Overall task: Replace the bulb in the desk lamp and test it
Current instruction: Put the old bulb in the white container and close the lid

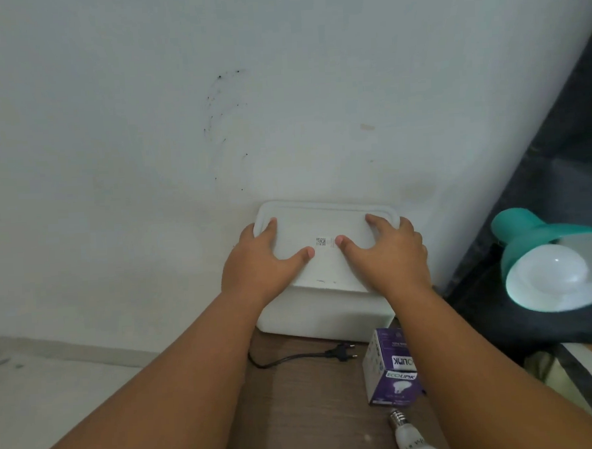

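Observation:
A white plastic box (327,317) stands on the wooden table against the wall. Its white lid (325,222) is tilted, and my left hand (262,260) and my right hand (392,250) grip its two sides, thumbs on top. At the right edge, a teal desk lamp (525,233) faces me with a round white bulb (547,273) in its shade. The lamp's black plug (341,354) lies unplugged on the table in front of the box. A purple and white bulb carton (391,370) stands nearby. A loose white bulb (410,436) lies at the bottom edge, screw cap up.
The pale wall (214,125) fills the upper view. The brown wooden table (314,412) is narrow, with a light floor (56,391) to its left. Dark fabric (542,177) rises at the right behind the lamp.

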